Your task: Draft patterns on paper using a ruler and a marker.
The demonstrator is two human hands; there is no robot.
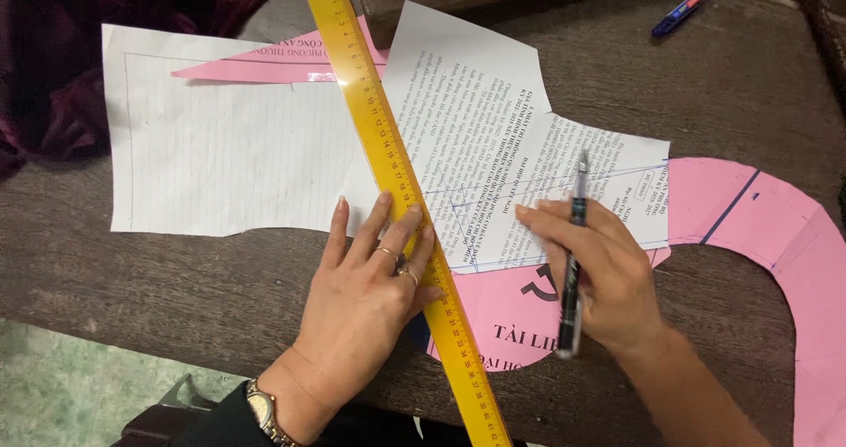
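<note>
Pinning yellow ruler [401, 192] flat with spread left hand [370, 288] | right hand [608, 271] grip closed around pen [573, 262], over printed paper [493, 156] on desk [220, 288] | best: press firmly, run tip along ruler edge.

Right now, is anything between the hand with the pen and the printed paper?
Nothing visible. The right hand rests directly on the printed paper, holding the pen. The yellow ruler lies to its left, pressed down by the left hand.

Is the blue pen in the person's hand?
No, the blue pen lies alone at the table's far edge; the right hand holds a black pen.
</note>
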